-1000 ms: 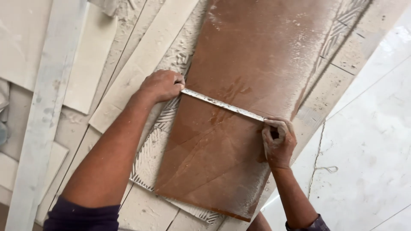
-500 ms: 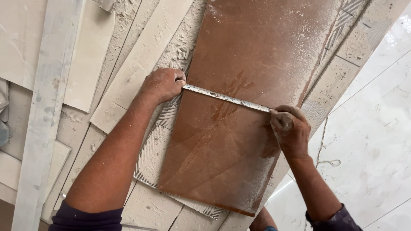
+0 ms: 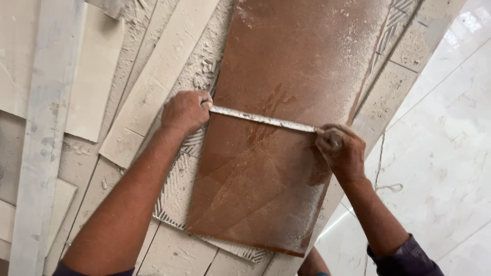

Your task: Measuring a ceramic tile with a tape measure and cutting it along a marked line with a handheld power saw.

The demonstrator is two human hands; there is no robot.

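1. A big brown tile (image 3: 286, 102) is lying flat and dusted with white powder, running from the top of the view down to its near edge; everything below is placed against this tile.
2. A glossy white floor (image 3: 450, 153) is showing along the tile's right side, beyond a strip of rough pale slabs (image 3: 404, 61).
3. A long grey board (image 3: 43, 138) is lying well to the left of the tile, running top to bottom.
4. Cream offcut strips (image 3: 153, 87) are lying between that board and the tile, on ridged dried adhesive (image 3: 176, 189) that is peeking out by the tile's left edge.
5. The left hand (image 3: 185, 111) is sitting at the tile's left edge, fingers curled shut around one end of the ruler.
6. The right hand (image 3: 341, 151) is resting at the tile's right edge, fingers closed over the ruler's other end; what else it may be gripping cannot be told.
7. A thin metal ruler (image 3: 263, 119) is lying straight across the tile's middle, touching its surface, spanning edge to edge between the two hands.
8. A loose thread (image 3: 386, 186) is lying on the white floor just right of the tile's lower corner.
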